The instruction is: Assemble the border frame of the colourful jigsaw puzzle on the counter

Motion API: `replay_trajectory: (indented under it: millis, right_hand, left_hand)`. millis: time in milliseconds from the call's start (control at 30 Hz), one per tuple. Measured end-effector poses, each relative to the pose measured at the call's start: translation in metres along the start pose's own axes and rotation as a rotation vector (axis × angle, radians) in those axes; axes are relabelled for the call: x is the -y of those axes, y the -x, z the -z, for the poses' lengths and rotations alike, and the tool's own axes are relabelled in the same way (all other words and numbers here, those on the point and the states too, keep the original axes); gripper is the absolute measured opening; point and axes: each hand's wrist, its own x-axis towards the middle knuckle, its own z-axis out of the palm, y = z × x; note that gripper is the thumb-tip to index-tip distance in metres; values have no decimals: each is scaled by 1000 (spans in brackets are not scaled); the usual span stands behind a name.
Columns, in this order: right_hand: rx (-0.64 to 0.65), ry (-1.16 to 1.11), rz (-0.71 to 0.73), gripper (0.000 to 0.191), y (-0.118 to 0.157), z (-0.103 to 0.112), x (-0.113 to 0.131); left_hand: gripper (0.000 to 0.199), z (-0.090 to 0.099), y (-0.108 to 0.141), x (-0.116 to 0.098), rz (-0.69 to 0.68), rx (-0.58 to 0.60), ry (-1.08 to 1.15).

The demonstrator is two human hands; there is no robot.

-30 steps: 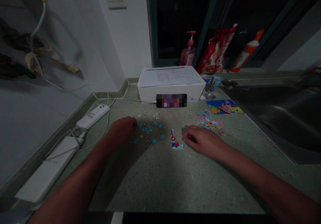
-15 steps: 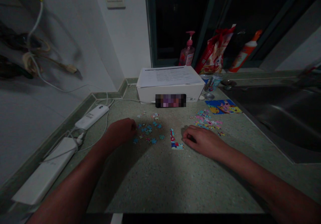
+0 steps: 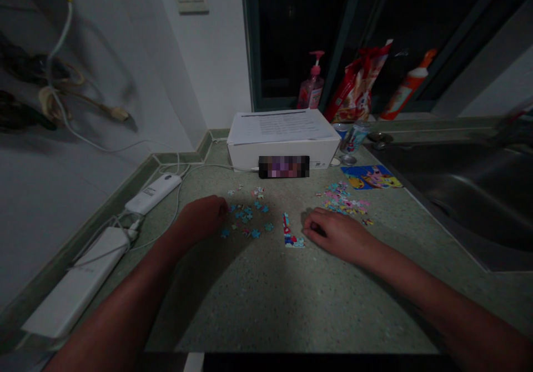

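Grips curled, whether closed I can't tell — left hand [image 3: 204, 215] left of the joined puzzle pieces [image 3: 288, 240], right hand [image 3: 335, 231] just right.

No text can be read: the print on the paper [image 3: 285, 126], box [image 3: 287, 149], white block [image 3: 153, 194], pump bottle [image 3: 310, 91], red bag [image 3: 353, 94] and orange bottle [image 3: 403, 94] is too small or blurred.

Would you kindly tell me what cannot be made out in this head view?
In the head view:
Left bare hand: shadow and viewing angle hide whether it holds anything.
Right bare hand: its own curl hides whether it grips anything.
Small blue jigsaw pieces: printed details too small.
Black rectangular device: pixelation masks its screen.
White printed paper sheet: lettering too small.
Grey metal sink: cut off by the right edge.
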Motion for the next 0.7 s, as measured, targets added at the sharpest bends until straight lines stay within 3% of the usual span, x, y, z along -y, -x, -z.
replay_trajectory:
  millis: [400,700]
  right_hand:
    - [3,7,6,7,1,-1,-2]
    - [-5,5,12,7,0,1,0]
  left_hand:
    - [22,0,1,-5,-51,-55,62]
    - [17,-7,6,-19,-393,94,239]
